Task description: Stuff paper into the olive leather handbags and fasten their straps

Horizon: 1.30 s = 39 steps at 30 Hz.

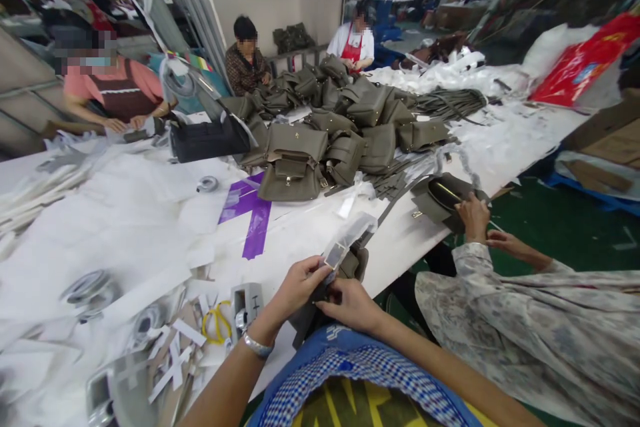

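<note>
Close in front of my body, an olive-grey handbag (356, 265) is held between my two hands, largely covered by them. My left hand (303, 283) is closed, its thumb pressing on a strap wrapped in pale translucent film (353, 233); a rectangular metal buckle (337, 253) shows beside the thumb. With fingers pinched, my right hand (353, 303) grips the bag's lower edge. Which part lies in those fingers is partly hidden. Dark material hangs below my hands near the apron (320, 353).
Olive-grey bags (295, 160) are piled mid-table, near a purple tape patch (257, 220). Yellow-handled scissors (217, 323), paper strips and a tape dispenser (117, 387) lie left. At right, a co-worker's hands (474, 217) handle another bag (440, 203). Several people work across the table.
</note>
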Tool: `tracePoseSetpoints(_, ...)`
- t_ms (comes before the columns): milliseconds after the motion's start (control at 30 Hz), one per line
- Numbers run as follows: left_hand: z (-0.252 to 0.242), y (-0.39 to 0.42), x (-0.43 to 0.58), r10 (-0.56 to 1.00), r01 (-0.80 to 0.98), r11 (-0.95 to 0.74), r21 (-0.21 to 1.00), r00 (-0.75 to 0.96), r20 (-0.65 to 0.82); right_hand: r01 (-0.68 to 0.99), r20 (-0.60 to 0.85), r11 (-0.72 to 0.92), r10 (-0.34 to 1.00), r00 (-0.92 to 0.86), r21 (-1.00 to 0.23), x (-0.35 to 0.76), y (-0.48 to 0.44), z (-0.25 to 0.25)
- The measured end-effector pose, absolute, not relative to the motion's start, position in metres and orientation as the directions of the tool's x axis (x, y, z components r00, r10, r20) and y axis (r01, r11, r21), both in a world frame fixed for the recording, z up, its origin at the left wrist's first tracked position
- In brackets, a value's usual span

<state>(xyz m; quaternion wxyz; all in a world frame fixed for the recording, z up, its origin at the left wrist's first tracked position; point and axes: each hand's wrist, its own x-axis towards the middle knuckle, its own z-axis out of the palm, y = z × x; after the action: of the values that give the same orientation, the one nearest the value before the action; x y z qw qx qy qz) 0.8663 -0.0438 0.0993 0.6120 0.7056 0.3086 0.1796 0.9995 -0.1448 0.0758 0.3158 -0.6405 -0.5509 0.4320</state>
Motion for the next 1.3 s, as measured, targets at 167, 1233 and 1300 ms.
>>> tracePoseSetpoints(167, 0.083, -0.049, 0.844, 0.678, 0.249, -0.066, 0.966, 0.721, -0.139, 0.524, -0.170, -0.163, 0.985, 0.035, -0.836, 0.993, -0.147, 0.083)
tracePoseSetpoints(1233, 0.056, -0.021, 0.773, 0.886, 0.182, 0.116, 0.976, 0.426, -0.185, 0.664, 0.054, -0.200, 0.939, 0.341, -0.720, 1.098, -0.115, 0.000)
tracePoseSetpoints(1300, 0.098, 0.018, 0.759, 0.948, -0.020, 0.142, 0.990, 0.291, -0.130, 0.642, 0.071, -0.179, 0.937, 0.343, -0.745, 1.089, -0.110, 0.021)
